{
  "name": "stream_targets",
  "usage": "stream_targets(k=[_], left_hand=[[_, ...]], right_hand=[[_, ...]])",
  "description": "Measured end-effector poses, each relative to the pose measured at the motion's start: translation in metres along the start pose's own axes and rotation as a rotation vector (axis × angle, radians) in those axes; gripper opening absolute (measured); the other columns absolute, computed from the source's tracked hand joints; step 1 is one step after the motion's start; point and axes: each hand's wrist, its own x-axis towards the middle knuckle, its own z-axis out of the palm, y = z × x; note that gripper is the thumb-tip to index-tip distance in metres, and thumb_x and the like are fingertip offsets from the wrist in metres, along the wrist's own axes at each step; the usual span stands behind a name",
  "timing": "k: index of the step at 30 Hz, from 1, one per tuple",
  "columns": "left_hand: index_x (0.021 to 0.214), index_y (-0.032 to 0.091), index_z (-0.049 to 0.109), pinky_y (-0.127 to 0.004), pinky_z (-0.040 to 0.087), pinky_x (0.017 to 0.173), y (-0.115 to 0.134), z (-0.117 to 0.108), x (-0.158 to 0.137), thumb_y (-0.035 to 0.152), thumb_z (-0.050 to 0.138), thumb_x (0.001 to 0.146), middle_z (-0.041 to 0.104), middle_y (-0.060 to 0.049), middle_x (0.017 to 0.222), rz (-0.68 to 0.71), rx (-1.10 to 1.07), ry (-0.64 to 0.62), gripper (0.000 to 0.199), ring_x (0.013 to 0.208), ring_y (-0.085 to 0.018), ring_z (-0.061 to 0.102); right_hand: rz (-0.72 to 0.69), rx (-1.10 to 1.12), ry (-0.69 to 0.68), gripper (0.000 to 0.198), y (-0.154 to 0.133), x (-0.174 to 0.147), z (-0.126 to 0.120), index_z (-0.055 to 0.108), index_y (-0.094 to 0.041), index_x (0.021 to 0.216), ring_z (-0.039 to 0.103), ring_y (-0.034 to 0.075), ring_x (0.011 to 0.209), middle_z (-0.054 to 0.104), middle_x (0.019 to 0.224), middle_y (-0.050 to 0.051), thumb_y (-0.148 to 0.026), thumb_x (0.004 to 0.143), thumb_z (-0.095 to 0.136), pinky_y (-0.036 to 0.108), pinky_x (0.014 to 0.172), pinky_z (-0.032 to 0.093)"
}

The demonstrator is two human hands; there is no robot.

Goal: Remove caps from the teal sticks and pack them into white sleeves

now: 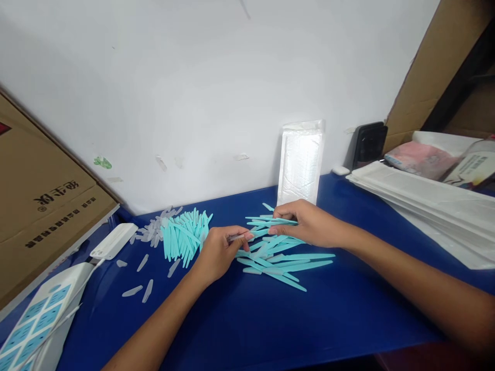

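Observation:
Slim turquoise plastic sticks, looking like eyebrow razors, lie in a loose pile (286,262) at the middle of the table, some with translucent covers on one end. My right hand (305,224) is closed over the far side of this pile, its thumb and fingers pinching a turquoise razor (285,221). Just left of it, my left hand (222,250) is closed, with a small translucent cover (236,237) between thumb and fingers, close to a razor's tip. A denser heap of turquoise razors (183,237) lies beyond my left hand, beside scattered translucent covers (154,229).
A silvery padded envelope (301,162) leans on the white wall behind the blue table (232,324). White flat packs (429,201) are stacked at right, near a black object (369,145). At left stand a cardboard box (50,206), a power strip (42,314) and a white adapter (114,241).

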Motion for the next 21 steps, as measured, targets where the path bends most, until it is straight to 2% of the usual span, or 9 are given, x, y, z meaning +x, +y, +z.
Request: stream_targets(k=[3,6,8,11,13,16,21], left_hand=[[0.073,0.016,0.075,-0.027,0.030,0.057,0.001,0.002,0.000,0.049,0.057,0.100,0.067,-0.002,0.069,-0.010,0.000,-0.011,0.046,0.058,-0.012,0.042],[0.096,0.016,0.080,-0.027,0.035,0.058,0.003,0.003,0.002,0.050,0.060,0.098,0.071,-0.003,0.071,-0.056,-0.079,-0.023,0.039,0.060,-0.013,0.048],[0.117,0.016,0.077,-0.027,0.040,0.061,0.003,0.001,0.003,0.051,0.062,0.097,0.072,-0.003,0.071,-0.094,-0.153,-0.036,0.043,0.065,-0.016,0.056],[0.121,0.016,0.076,-0.026,0.042,0.062,0.002,-0.003,0.005,0.053,0.063,0.095,0.072,-0.004,0.072,-0.146,-0.218,-0.053,0.047,0.070,-0.016,0.058],[0.119,0.016,0.076,-0.024,0.037,0.054,0.000,-0.006,0.005,0.055,0.064,0.094,0.070,-0.003,0.075,-0.211,-0.268,-0.042,0.048,0.060,-0.012,0.050],[0.123,0.018,0.072,-0.022,0.022,0.045,0.000,-0.009,0.005,0.055,0.067,0.091,0.065,-0.001,0.079,-0.320,-0.413,-0.030,0.049,0.048,-0.005,0.030],[0.120,0.017,0.070,-0.022,0.013,0.042,0.005,-0.012,0.006,0.043,0.066,0.089,0.053,0.002,0.077,-0.419,-0.591,-0.074,0.040,0.046,-0.003,0.022]], right_hand=[[0.012,0.025,-0.008,0.045,-0.001,0.000,0.002,0.062,-0.021,0.076,0.039,0.012,0.056,0.046,0.061,-0.005,-0.062,0.092,0.066,0.027,0.053,0.027],[0.033,0.050,-0.021,0.046,-0.001,0.001,0.001,0.060,-0.021,0.077,0.048,0.013,0.060,0.054,0.067,-0.003,-0.064,0.093,0.063,0.027,0.056,0.032],[0.029,0.009,0.000,0.048,0.001,0.002,-0.002,0.058,-0.021,0.075,0.048,0.014,0.061,0.053,0.067,-0.002,-0.064,0.095,0.059,0.028,0.057,0.033],[0.003,-0.109,0.051,0.050,0.007,0.004,-0.005,0.055,-0.021,0.071,0.044,0.015,0.062,0.048,0.065,-0.002,-0.063,0.098,0.053,0.029,0.059,0.032],[-0.005,-0.151,0.060,0.050,0.012,0.005,-0.006,0.055,-0.021,0.071,0.046,0.016,0.063,0.050,0.066,-0.002,-0.062,0.100,0.051,0.030,0.060,0.032],[-0.005,-0.175,0.062,0.050,0.016,0.005,-0.006,0.059,-0.021,0.075,0.049,0.017,0.065,0.056,0.068,0.000,-0.062,0.101,0.050,0.031,0.062,0.034],[-0.015,-0.198,0.069,0.051,0.018,0.005,-0.005,0.055,-0.021,0.073,0.049,0.017,0.064,0.055,0.067,0.000,-0.063,0.102,0.048,0.031,0.062,0.034]])
